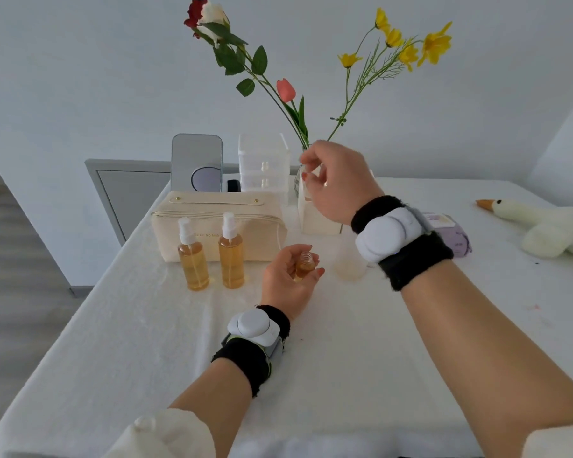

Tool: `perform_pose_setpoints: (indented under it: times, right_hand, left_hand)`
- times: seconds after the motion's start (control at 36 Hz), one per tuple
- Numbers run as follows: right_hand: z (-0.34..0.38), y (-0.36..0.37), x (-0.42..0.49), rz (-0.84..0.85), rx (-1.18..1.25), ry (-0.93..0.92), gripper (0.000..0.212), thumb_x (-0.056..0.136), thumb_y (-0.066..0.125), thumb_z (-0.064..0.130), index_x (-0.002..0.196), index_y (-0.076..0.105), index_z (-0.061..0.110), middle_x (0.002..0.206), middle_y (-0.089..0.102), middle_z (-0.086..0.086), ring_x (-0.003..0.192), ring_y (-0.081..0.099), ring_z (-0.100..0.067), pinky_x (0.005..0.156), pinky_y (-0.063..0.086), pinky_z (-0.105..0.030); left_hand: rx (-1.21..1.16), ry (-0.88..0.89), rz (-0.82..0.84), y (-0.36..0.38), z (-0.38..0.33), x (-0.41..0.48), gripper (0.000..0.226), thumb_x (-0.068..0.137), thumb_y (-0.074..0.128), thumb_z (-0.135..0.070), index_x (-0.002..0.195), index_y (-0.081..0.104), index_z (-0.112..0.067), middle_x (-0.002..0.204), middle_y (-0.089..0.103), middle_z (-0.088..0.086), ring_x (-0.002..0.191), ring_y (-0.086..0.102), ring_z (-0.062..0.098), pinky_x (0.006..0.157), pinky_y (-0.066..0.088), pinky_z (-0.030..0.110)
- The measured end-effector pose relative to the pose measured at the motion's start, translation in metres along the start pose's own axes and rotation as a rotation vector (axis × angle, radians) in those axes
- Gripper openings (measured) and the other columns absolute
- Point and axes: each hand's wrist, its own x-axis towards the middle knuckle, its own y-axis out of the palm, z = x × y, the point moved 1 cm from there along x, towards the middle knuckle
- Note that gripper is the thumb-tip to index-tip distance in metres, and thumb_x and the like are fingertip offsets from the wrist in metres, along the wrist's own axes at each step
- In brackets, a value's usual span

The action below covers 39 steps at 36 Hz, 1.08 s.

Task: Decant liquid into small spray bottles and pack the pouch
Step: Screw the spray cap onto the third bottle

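My left hand (283, 287) grips a small uncapped bottle (305, 265) of amber liquid, upright just above the table. My right hand (341, 180) is raised behind it, thumb and fingers pinching a small whitish piece (312, 173), seemingly a spray top; most of it is hidden. Two taller spray bottles (193, 259) (232, 256), capped and filled with amber liquid, stand side by side to the left. Behind them lies the cream zip pouch (212, 209). A translucent cup (349, 262) with a little liquid stands right of my left hand.
At the back of the white table (146, 325) stand a mirror (196, 163), a clear drawer organiser (263, 163), a white box (315, 221) and a vase of flowers (298, 183). A purple wipes pack (452, 234) and a goose plush (549, 226) lie at the right.
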Motion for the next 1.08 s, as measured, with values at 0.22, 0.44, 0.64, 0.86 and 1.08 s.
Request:
perform_pose_setpoints:
  times: [0.22, 0.44, 0.64, 0.86, 1.08]
  right_hand:
    - [0.001, 0.046, -0.035, 0.207, 0.155, 0.294, 0.026, 0.100, 0.047, 0.006, 0.125, 0.057, 0.008, 0.115, 0.062, -0.002, 0.099, 0.060, -0.006, 0.087, 0.046, -0.014]
    - [-0.017, 0.094, -0.074, 0.336, 0.184, 0.587, 0.033, 0.100, 0.054, 0.016, 0.132, 0.053, 0.008, 0.130, 0.058, -0.009, 0.121, 0.055, -0.026, 0.101, 0.044, -0.033]
    - [-0.028, 0.122, -0.105, 0.260, 0.287, 0.650, 0.044, 0.086, 0.075, 0.025, 0.124, 0.058, 0.008, 0.114, 0.062, -0.006, 0.104, 0.061, -0.021, 0.093, 0.048, -0.028]
    - [-0.030, 0.129, -0.110, 0.202, 0.311, 0.603, 0.035, 0.083, 0.079, 0.024, 0.114, 0.069, 0.012, 0.108, 0.063, -0.002, 0.096, 0.060, -0.015, 0.087, 0.047, -0.024]
    - [-0.027, 0.138, -0.113, 0.150, 0.261, 0.614, 0.023, 0.086, 0.072, 0.025, 0.108, 0.069, 0.017, 0.104, 0.066, 0.000, 0.098, 0.060, -0.020, 0.081, 0.045, -0.027]
  left_hand:
    - [0.038, 0.021, -0.040, -0.027, -0.011, -0.007, 0.043, 0.080, 0.083, -0.003, 0.117, 0.063, -0.013, 0.101, 0.075, -0.002, 0.096, 0.073, 0.008, 0.091, 0.059, 0.028]
    - [0.107, -0.011, -0.078, -0.052, -0.007, -0.017, 0.044, 0.080, 0.083, -0.005, 0.118, 0.062, -0.015, 0.102, 0.075, -0.002, 0.097, 0.072, 0.009, 0.092, 0.060, 0.037]
    - [0.127, -0.034, -0.102, -0.056, -0.008, -0.022, 0.046, 0.080, 0.083, -0.005, 0.120, 0.062, -0.012, 0.104, 0.075, -0.002, 0.097, 0.073, 0.009, 0.092, 0.059, 0.040]
    - [0.132, -0.049, -0.098, -0.054, -0.009, -0.025, 0.048, 0.080, 0.082, 0.000, 0.121, 0.061, -0.008, 0.109, 0.073, 0.004, 0.100, 0.072, 0.013, 0.095, 0.058, 0.036]
    - [0.223, -0.086, -0.086, -0.055, -0.010, -0.027, 0.046, 0.082, 0.083, -0.010, 0.122, 0.061, -0.010, 0.108, 0.073, 0.001, 0.102, 0.070, 0.015, 0.095, 0.056, 0.039]
